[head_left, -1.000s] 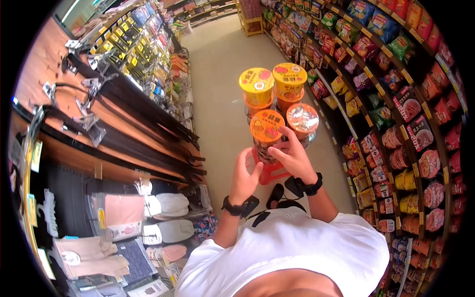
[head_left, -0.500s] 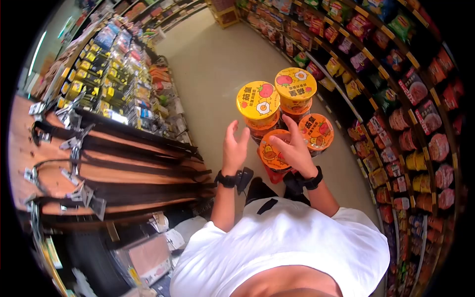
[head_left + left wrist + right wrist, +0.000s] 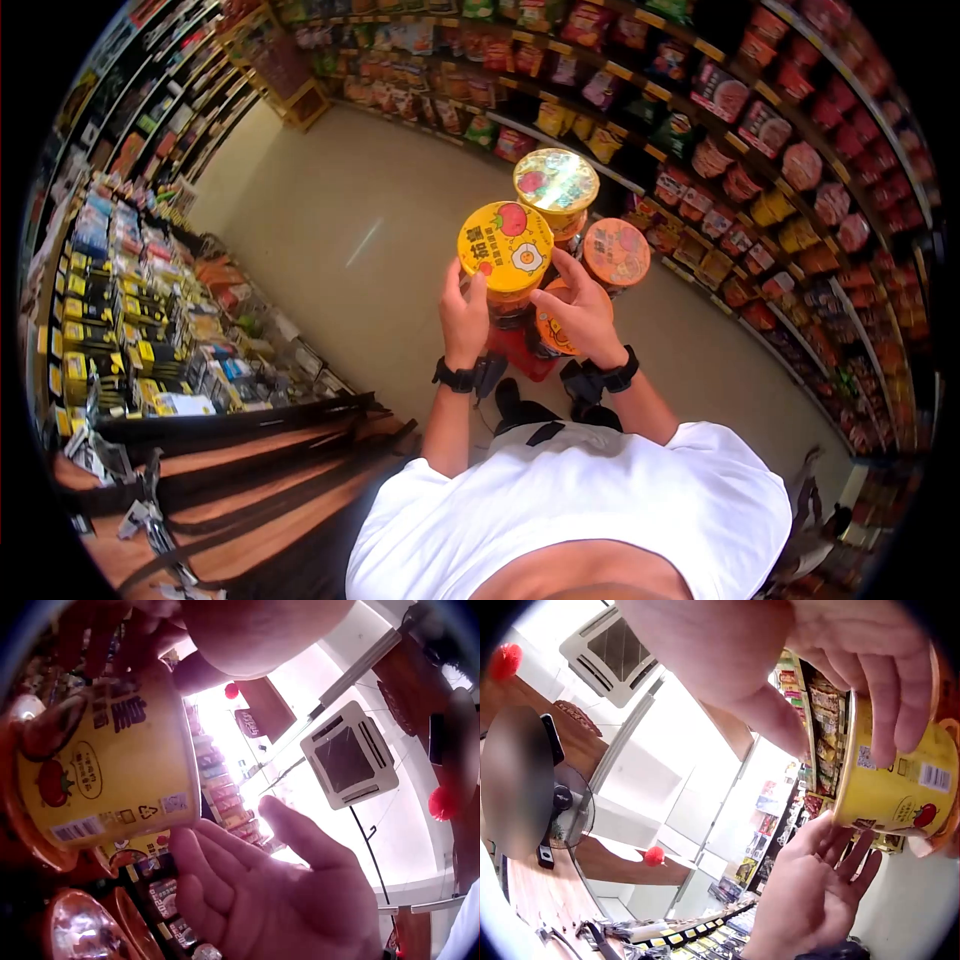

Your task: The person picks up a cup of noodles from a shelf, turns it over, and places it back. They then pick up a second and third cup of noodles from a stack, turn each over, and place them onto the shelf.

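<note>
On either side of the yellow cup (image 3: 505,246), the left hand (image 3: 466,322) and right hand (image 3: 588,318) rest apart, fingers fairly straight against its wall (not wrapped round). An orange-lidded cup (image 3: 616,252) stands beside it. Support beneath appears stacked, though poorly seen; uneven pressure could topple it.

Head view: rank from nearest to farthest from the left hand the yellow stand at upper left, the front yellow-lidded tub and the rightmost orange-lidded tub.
1. Front yellow-lidded tub: right at the left hand, between both hands.
2. Rightmost orange-lidded tub: to the right, past the front yellow one.
3. Yellow stand: upper left, far across the floor.
</note>
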Available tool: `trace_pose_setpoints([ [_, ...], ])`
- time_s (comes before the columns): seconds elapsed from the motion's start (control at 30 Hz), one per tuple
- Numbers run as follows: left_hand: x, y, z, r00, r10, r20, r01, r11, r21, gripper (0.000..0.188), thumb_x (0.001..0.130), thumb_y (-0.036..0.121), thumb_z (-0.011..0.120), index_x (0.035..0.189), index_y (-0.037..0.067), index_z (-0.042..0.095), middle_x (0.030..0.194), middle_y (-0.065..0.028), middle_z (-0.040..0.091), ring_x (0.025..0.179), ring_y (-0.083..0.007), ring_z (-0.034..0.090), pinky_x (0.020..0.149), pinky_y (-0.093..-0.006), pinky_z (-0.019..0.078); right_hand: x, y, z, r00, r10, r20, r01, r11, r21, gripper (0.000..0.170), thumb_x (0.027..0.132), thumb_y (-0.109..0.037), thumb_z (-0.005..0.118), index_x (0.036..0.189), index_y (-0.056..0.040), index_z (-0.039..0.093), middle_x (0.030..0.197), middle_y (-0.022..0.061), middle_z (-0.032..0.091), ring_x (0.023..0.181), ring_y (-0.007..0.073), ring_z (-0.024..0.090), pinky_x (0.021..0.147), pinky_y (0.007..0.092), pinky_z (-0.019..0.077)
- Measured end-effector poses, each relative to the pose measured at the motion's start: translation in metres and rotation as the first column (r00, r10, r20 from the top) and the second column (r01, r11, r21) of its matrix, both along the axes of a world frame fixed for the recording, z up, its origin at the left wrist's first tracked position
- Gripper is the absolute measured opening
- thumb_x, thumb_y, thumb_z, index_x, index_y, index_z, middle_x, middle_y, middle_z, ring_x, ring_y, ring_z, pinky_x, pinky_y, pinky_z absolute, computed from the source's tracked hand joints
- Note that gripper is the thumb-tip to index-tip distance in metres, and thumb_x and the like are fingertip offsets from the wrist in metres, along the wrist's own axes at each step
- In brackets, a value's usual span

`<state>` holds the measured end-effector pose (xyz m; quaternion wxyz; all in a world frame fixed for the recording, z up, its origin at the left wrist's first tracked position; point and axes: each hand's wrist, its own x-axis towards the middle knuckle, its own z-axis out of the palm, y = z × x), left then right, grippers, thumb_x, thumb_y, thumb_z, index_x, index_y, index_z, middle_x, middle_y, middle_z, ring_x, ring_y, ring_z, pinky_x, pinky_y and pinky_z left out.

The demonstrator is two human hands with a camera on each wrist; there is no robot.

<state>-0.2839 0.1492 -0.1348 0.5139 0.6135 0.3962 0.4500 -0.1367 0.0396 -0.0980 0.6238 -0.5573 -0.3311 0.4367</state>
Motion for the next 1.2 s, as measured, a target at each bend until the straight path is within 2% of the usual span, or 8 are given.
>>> trace_pose_setpoints([
  [0.07,-0.003,-0.014,-0.001,1.000,0.011,-0.002,-0.011,1.000,0.028,0.042,0.103,0.016,0.057,0.137,-0.007,0.052,0.124,-0.0148,0.066,0.113,-0.0209,0.063,0.098,-0.0335,0.0490,-0.008,-0.005,-0.004,0.996,-0.080,0.034,0.078,0.995,0.060,0.075,0.091,-0.007,0.072,0.152,0.0092,0.031,0.146,0.0176,0.051,0.095,0.0104,0.066,0.077,0.0228,0.0533],
  [0.33,0.011,-0.118,0.033,0.988,0.156,-0.025,-0.131,0.902,0.412,0.043,0.100,0.013,0.056,0.138,-0.006,0.049,0.142,-0.0193,0.050,0.128,-0.0275,0.051,0.111,-0.0415,0.0384,0.000,-0.090,0.009,0.940,-0.323,-0.108,0.337,0.926,0.170,0.055,0.094,-0.003,0.069,0.143,0.0089,0.048,0.130,0.0180,0.066,0.112,0.0169,0.066,0.096,0.0288,0.0542],
  [0.6,0.111,-0.280,0.033,0.955,-0.185,0.232,0.099,0.936,0.338,0.049,0.095,0.014,0.058,0.138,-0.005,0.047,0.146,-0.0223,0.045,0.135,-0.0345,0.045,0.116,-0.0451,0.0319,0.075,-0.273,0.015,0.698,-0.715,-0.050,0.705,0.673,0.226,0.035,0.091,-0.002,0.072,0.125,0.0038,0.067,0.102,0.0114,0.075,0.090,0.0120,0.069,0.083,0.0249,0.0548],
  [0.7,0.146,-0.350,0.023,0.927,-0.335,0.168,0.259,0.897,0.359,0.051,0.094,0.012,0.058,0.140,-0.006,0.046,0.146,-0.0225,0.046,0.135,-0.0347,0.045,0.116,-0.0450,0.0315,0.099,-0.355,0.011,0.550,-0.834,-0.053,0.817,0.523,0.244,0.032,0.090,-0.002,0.073,0.121,0.0034,0.069,0.097,0.0082,0.074,0.084,0.0100,0.067,0.079,0.0235,0.0536],
  [0.73,0.154,-0.368,0.020,0.913,-0.399,0.079,0.334,0.846,0.415,0.051,0.099,0.013,0.057,0.144,-0.004,0.042,0.153,-0.0175,0.036,0.136,-0.0269,0.045,0.113,-0.0398,0.0375,0.106,-0.379,0.010,0.482,-0.872,-0.083,0.860,0.454,0.232,0.031,0.091,-0.003,0.073,0.120,0.0038,0.069,0.095,0.0069,0.073,0.083,0.0094,0.066,0.078,0.0232,0.0530],
  [0.87,0.192,-0.433,0.024,0.829,-0.558,0.038,0.485,0.750,0.449,0.050,0.096,0.010,0.062,0.142,-0.005,0.047,0.148,-0.0207,0.044,0.135,-0.0302,0.048,0.112,-0.0402,0.0385,0.131,-0.455,-0.002,0.293,-0.946,-0.137,0.943,0.262,0.206,0.029,0.091,-0.003,0.073,0.119,0.0050,0.069,0.094,0.0047,0.071,0.082,0.0083,0.063,0.077,0.0228,0.0521],
  [1.0,0.242,-0.478,0.028,0.750,-0.661,-0.024,0.594,0.657,0.463,0.049,0.093,0.008,0.065,0.139,-0.005,0.051,0.142,-0.0250,0.053,0.131,-0.0370,0.051,0.111,-0.0444,0.0393,0.159,-0.507,-0.023,0.204,-0.962,-0.182,0.968,0.170,0.184,0.029,0.091,-0.003,0.072,0.119,0.0045,0.069,0.093,0.0039,0.069,0.082,0.0078,0.062,0.076,0.0220,0.0510],
  [1.2,0.344,-0.534,-0.005,0.620,-0.780,-0.079,0.724,0.531,0.441,0.048,0.094,0.009,0.066,0.138,-0.006,0.053,0.141,-0.0230,0.054,0.126,-0.0316,0.055,0.108,-0.0404,0.0427,0.227,-0.579,-0.032,0.022,-0.979,-0.202,0.992,-0.004,0.125,0.024,0.090,-0.004,0.073,0.112,0.0045,0.067,0.088,0.0012,0.064,0.078,0.0068,0.057,0.072,0.0215,0.0488],
])
